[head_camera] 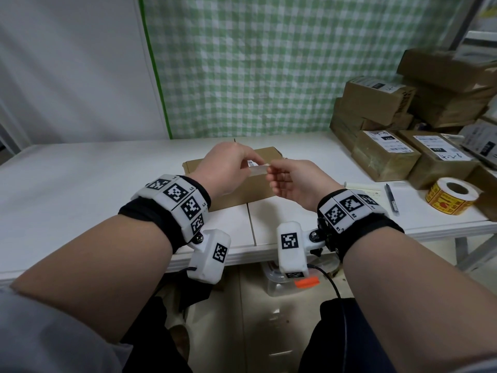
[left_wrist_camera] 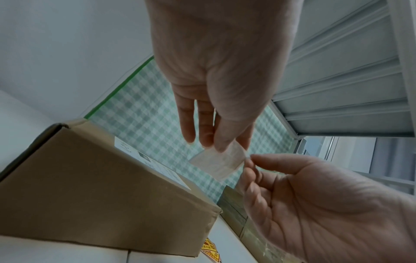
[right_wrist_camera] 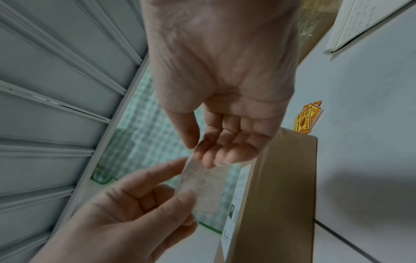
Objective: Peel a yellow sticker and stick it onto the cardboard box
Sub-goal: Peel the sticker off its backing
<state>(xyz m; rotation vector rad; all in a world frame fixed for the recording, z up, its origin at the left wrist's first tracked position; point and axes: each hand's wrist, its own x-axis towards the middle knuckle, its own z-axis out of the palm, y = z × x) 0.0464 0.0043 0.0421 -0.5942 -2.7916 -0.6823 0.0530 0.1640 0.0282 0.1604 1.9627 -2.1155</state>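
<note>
A small, pale, translucent rectangular slip [left_wrist_camera: 217,162] is held in the air between the two hands, above the flat brown cardboard box [head_camera: 236,184] that lies on the white table [head_camera: 80,184]. No yellow can be made out on the slip in any view, so whether it is a sticker or bare backing paper cannot be told. One edge of the slip is pinched by the left hand [head_camera: 224,172] between the thumb and the extended fingers; in the left wrist view the fingers [left_wrist_camera: 188,122] are seen nearly straight, with the thumb pressed onto the slip from the near side. The opposite edge is pinched by the right hand [head_camera: 294,184] between thumb and forefinger, the remaining fingers [right_wrist_camera: 227,151] being loosely curled toward the palm and touching nothing else. The box is not touched by either hand; a white printed label [left_wrist_camera: 153,163] is seen on its top face. A roll of yellow stickers with red print [head_camera: 451,197] stands on the table to the right, well apart from the hands, just beside a black pen [head_camera: 391,200] lying on a white notepad [head_camera: 368,189]. Stacked brown parcels [head_camera: 390,135] with white shipping labels are ranged along the right side of the table, before a green-and-white checked cloth [head_camera: 255,63].
</note>
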